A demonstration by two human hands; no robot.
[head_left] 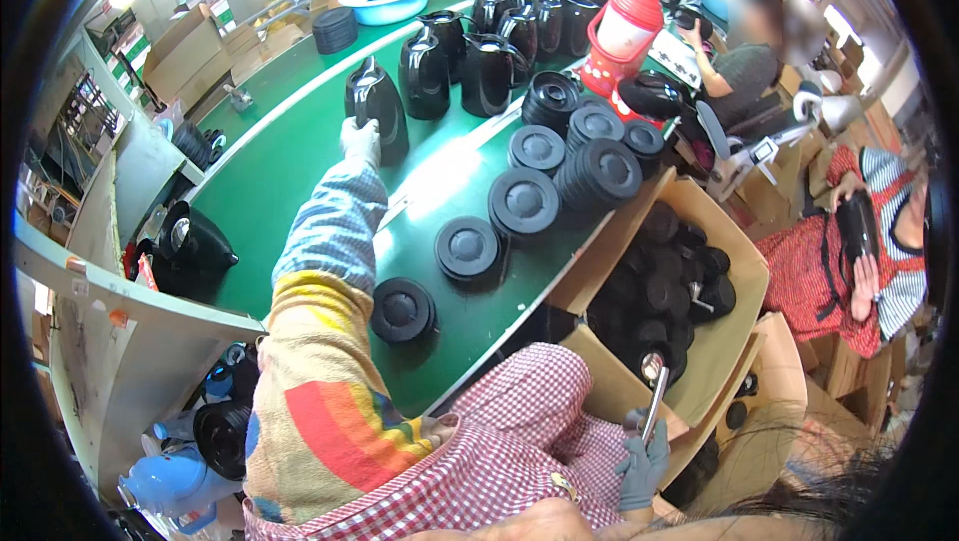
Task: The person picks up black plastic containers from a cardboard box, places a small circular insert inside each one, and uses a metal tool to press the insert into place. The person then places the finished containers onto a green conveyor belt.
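Toward eleven o'clock on the green table (300,131), reaching with the left hand (358,144) to a black jug (388,113), near upright and just beside a cluster of jugs (427,81) running from eleven to one. Best done, by judgement, with a full grip on the handle rather than a pinch, weight kept under control and spout kept off the neighbours. Wiser, too, to steer wide of the lids (524,201), stacked in a line from eight o'clock through the centre to one, likely quick to slide if brushed by a sleeve. Seen gloved in pale cloth, with fingers drawn together and clamped on the handle side of the jug; fingertips partly hidden, so impossible to tell how deep the grip goes, or whether the base is touching the table. Lower down, at five o'clock, shown with the right hand (642,469) in a grey glove, curled around the near end of a bright metal rod (656,404), pointing up toward the carton (737,349) of dark parts at four. Best held well away from the jug, to judge by that gloss, for fear of scratches. Also in frame: at one o'clock, a red flask (626,36); at two, a co-worker (739,66); at three, another person (844,286) with both hands at a dark vessel (857,226).
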